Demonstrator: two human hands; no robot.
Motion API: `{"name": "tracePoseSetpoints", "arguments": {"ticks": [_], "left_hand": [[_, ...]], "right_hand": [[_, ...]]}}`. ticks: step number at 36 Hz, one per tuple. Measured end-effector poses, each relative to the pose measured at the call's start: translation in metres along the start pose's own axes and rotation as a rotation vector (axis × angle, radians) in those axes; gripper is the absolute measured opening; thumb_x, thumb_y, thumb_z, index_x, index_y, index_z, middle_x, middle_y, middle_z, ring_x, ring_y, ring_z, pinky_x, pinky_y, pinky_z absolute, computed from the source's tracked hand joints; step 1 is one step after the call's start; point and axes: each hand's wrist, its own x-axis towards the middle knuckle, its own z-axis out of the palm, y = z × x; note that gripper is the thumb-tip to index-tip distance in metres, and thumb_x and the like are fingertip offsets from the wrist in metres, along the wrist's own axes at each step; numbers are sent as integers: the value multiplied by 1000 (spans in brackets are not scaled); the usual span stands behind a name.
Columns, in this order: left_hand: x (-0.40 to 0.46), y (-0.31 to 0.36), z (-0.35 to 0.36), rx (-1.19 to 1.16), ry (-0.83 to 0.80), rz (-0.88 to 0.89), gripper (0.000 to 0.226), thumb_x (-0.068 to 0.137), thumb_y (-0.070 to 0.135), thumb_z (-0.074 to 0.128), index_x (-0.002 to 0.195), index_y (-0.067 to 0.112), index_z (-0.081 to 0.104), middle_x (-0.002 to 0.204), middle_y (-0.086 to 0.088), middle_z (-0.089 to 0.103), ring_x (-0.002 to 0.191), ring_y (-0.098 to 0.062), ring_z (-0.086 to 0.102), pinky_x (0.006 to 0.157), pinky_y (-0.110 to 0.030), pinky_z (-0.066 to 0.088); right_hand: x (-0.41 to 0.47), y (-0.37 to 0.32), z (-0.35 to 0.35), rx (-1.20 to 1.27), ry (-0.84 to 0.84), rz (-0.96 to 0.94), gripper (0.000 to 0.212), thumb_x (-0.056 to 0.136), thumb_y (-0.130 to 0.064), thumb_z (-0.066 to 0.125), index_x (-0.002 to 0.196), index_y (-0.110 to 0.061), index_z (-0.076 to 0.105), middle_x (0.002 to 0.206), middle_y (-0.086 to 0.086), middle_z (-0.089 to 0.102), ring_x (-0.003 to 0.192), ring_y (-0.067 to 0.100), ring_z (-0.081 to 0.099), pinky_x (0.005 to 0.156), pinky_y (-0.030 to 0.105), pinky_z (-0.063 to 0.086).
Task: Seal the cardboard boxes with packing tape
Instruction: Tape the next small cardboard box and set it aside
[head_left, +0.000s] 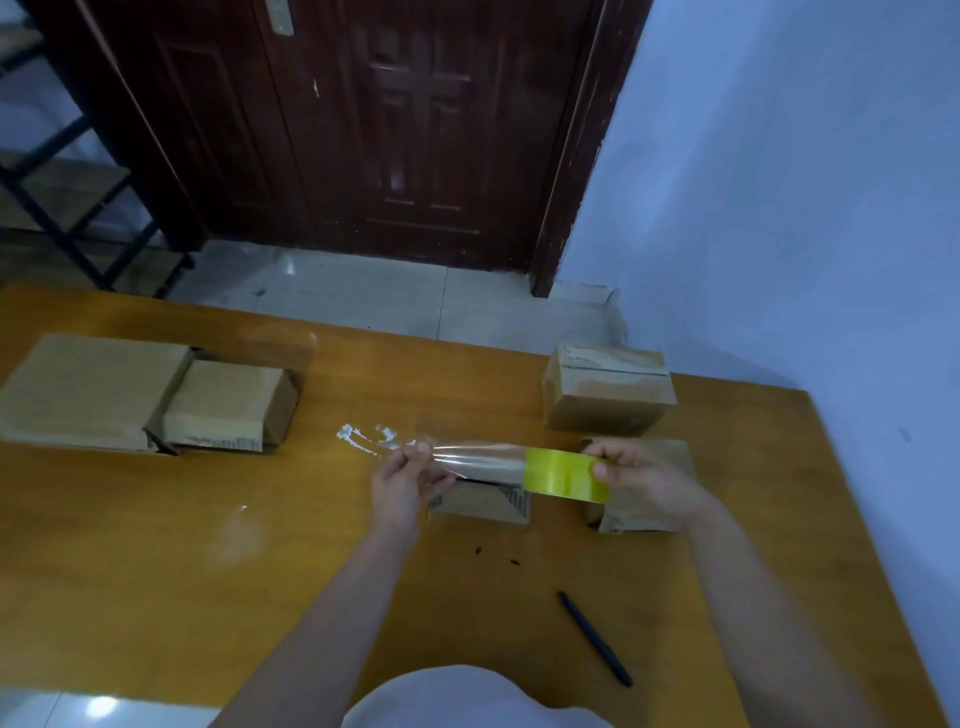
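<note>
- The right hand (641, 480) grips the tape roll (566, 475) — a yellowish roll of clear packing tape — with its fingers (602, 470) curled round the roll's right side, above the middle of the tabletop (156, 545).
- The left hand (402, 480) pinches the free end of the tape strip (480, 457) between thumb and curled fingers; the strip runs taut and roughly level from this hand to the roll.
- The small box (480, 501) sits directly below the strip, between the two hands; its top is largely hidden by the strip and roll, so whether its flaps are closed cannot be told.
- A second box (647, 514) lies under and behind the right hand, just right of the small box.
- A third box (608, 389) stands toward the far right edge of the tabletop, its top flaps closed with a seam line visible.
- A large box (88, 392) lies near the far left edge of the tabletop; a medium box (228, 405) touches its right side.
- A black pen (595, 638) lies toward the near edge — right of centre, well apart from the boxes.
- Beyond the far edge are a tiled floor (363, 296), a dark wooden door (363, 130) and a pale wall (779, 182).
</note>
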Motion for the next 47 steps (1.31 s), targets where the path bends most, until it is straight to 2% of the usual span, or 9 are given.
{"name": "tracePoseSetpoints", "arguments": {"ticks": [7,11,13,16,22,25,33,40,47], "left_hand": [[-2,-13,-1,32,77,10,23,95,5,55,72,2,53,73,-14,61,56,-14,65,63,-26,59],[-4,-18,0,24,102,12,20,96,3,51,76,2,52,78,-15,64,61,-13,68,61,-22,58],[-4,-19,0,16,116,13,22,96,2,51,74,3,50,81,-15,64,69,-19,67,60,-21,58],[-4,-20,-3,36,125,16,23,96,4,52,73,3,52,84,-15,64,77,-24,64,60,-23,58],[-3,-19,-4,78,122,31,21,98,6,50,77,2,53,85,-13,67,60,-20,69,57,-26,58],[-2,-20,-5,94,124,48,22,98,9,50,78,2,53,85,-14,67,66,-25,69,59,-27,58],[-4,-20,-3,111,135,60,22,97,7,51,77,1,55,83,-12,66,61,-16,69,56,-22,56],[0,-21,-6,90,116,46,13,98,7,51,88,-1,52,82,-3,67,65,-22,71,59,-27,59],[0,-22,-6,79,118,43,20,99,4,48,79,2,51,88,-15,67,64,-19,71,59,-26,58]], "right_hand": [[6,7,4,-57,69,147,30,73,-35,55,88,-8,59,82,0,57,78,13,53,78,29,36],[12,13,9,-47,88,214,10,90,-17,57,81,-10,56,76,0,55,71,13,52,66,18,39],[17,17,10,-73,107,248,17,93,-7,51,79,-13,57,74,-1,55,70,14,52,66,20,40],[22,21,12,-143,129,277,18,93,-11,53,78,-18,60,77,-2,57,76,16,53,75,33,35],[31,13,22,-236,137,302,12,95,-14,51,87,-11,60,89,4,57,86,21,52,70,30,33],[36,10,27,-326,129,317,14,96,-16,51,88,-10,60,89,8,56,85,22,51,68,31,32],[42,11,33,-586,125,386,23,96,-29,45,74,-28,53,78,-7,50,88,22,50,83,37,33],[40,4,43,-746,102,414,26,99,-32,40,106,-20,62,111,3,60,110,24,49,99,41,26],[42,2,44,-771,129,409,22,99,-31,39,97,-24,59,96,-2,55,107,23,50,95,39,25]]}}
